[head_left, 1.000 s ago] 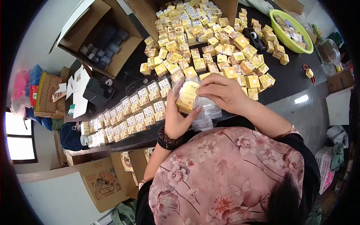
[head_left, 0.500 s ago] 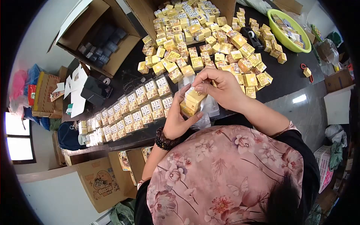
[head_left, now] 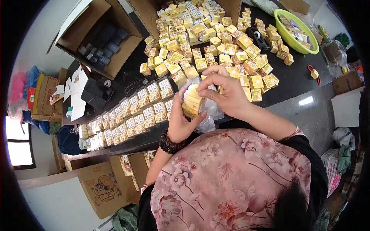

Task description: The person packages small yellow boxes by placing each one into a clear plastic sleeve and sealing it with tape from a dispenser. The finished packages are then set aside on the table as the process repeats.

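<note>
A yellow box bundle (head_left: 192, 101) with clear plastic around it lies in my left hand (head_left: 182, 122), whose fingers and thumb wrap its sides. My right hand (head_left: 222, 89) is at the bundle's upper right, thumb and index finger pinched together at its edge; what they pinch is too small to make out. Clear plastic packaging (head_left: 210, 111) shows behind and below the bundle. To the left stand two long rows of packed boxes (head_left: 142, 97), and loose yellow boxes (head_left: 231, 49) are heaped beyond my hands.
An open carton (head_left: 124, 50) holding clear plastic cases stands at upper left, near a black device (head_left: 97, 92). A tape dispenser (head_left: 257, 37), a green basin (head_left: 293, 27) and red-handled scissors (head_left: 318, 79) are at the right. Below the table edge is a printed carton (head_left: 101, 188).
The bundle has tilted in my left hand and shows more of its top. My right fingers have shifted slightly and lifted a little. The view has moved slightly.
</note>
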`<state>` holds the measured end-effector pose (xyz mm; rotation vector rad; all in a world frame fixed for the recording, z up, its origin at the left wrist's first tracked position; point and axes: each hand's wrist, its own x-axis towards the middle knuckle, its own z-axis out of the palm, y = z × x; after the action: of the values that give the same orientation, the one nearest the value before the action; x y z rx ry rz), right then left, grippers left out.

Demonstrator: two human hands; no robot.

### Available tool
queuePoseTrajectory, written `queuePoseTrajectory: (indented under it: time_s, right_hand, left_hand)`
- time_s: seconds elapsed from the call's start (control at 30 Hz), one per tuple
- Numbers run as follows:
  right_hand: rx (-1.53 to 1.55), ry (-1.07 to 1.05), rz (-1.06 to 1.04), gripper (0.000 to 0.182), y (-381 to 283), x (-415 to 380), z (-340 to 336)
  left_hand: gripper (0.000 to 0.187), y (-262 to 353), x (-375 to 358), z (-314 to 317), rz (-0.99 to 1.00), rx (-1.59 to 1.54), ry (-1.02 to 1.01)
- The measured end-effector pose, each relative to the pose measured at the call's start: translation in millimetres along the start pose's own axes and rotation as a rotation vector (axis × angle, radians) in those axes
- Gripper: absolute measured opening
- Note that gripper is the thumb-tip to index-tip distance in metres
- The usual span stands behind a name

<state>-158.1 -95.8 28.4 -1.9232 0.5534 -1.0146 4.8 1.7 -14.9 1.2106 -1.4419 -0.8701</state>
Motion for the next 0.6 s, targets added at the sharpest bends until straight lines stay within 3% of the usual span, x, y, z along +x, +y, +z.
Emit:
queuePoseTrajectory:
  time_s: [0.03, 0.1, 0.13, 0.2, 0.23, 0.3, 0.47, 0.6]
  right_hand:
    - [0.000, -0.001, 0.001, 0.010, 3, 0, -2]
    - [-0.303, -0.034, -0.384, 0.022, 11, 0, -7]
    - [-0.303, -0.034, -0.386, 0.022, 14, -3, -2]
    - [0.210, 0.184, -0.287, 0.036, 20, -10, 9]
    - [0.210, 0.182, -0.286, 0.036, 24, -11, 10]
    - [0.752, -0.061, 0.068, 0.045, 28, -13, 12]
    - [0.707, -0.126, 0.123, 0.042, 34, -9, 4]
    - [0.579, -0.281, 0.141, 0.035, 43, -9, -6]
  left_hand:
    - [0.081, 3, 0, 1, -0.013, -0.093, 0.018]
    - [0.079, 5, -1, 4, -0.026, -0.186, 0.038]
    - [0.080, 7, -2, 5, -0.049, -0.336, 0.043]
    - [0.082, 10, -2, 7, -0.072, -0.486, 0.050]
    - [0.083, 12, -3, 7, -0.062, -0.522, 0.048]
    - [0.084, 13, -3, 10, -0.056, -0.558, 0.045]
    - [0.079, 14, -2, 12, 0.054, -0.363, 0.155]
    - [0.068, 19, -2, 0, -0.020, -0.278, 0.048]
